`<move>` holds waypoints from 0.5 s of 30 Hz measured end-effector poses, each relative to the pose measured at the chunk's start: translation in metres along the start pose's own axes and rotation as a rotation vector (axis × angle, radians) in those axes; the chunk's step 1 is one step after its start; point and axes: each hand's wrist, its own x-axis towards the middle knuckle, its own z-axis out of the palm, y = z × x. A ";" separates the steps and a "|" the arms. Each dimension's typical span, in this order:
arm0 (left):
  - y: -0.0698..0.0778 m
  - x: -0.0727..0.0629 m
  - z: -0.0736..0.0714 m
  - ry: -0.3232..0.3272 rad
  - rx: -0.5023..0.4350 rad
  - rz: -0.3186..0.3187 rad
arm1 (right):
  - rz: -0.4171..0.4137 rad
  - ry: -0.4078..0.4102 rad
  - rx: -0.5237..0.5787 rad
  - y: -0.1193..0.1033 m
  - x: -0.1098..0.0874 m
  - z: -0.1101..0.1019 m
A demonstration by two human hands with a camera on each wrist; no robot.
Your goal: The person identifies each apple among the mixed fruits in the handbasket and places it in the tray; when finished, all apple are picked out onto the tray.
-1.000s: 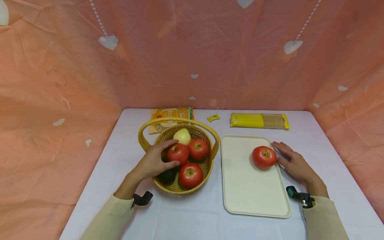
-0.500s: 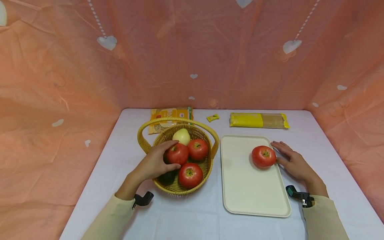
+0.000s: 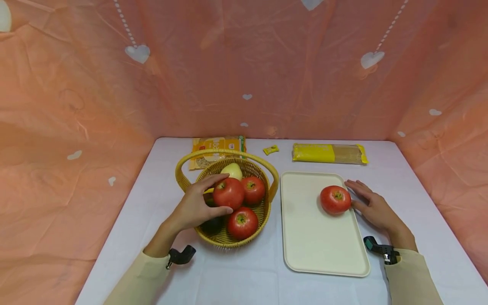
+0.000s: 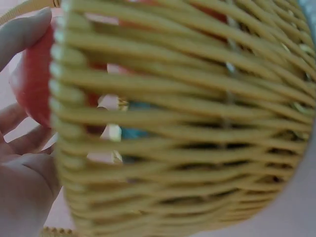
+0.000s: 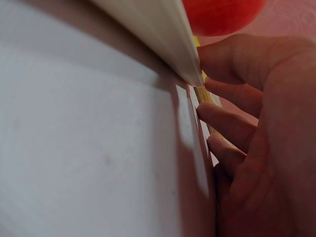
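Red fruit (image 3: 228,193) gripped between thumb and fingers of left hand (image 3: 192,206), near basket's (image 3: 225,245) middle, hand in from nine o'clock. Left wrist view alone: fruit partly above rim. Right hand (image 3: 377,212) loose-fingered at tray's (image 3: 318,241) three o'clock; right wrist view alone: tray's outer side. Second red fruit (image 3: 335,200), tray's one o'clock.

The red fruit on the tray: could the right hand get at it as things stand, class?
Probably yes: the right hand is by the tray, close beside the red fruit, with nothing visible blocking it.
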 end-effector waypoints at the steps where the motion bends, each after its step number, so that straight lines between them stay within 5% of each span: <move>1: 0.002 0.000 0.000 0.001 -0.015 0.007 | -0.002 0.000 0.000 0.000 0.000 0.000; 9: 0.022 -0.004 0.003 -0.010 -0.068 0.098 | -0.015 0.001 -0.004 0.000 0.000 -0.001; 15: 0.032 -0.004 0.011 -0.045 -0.014 0.223 | -0.014 0.000 -0.004 0.000 0.000 -0.001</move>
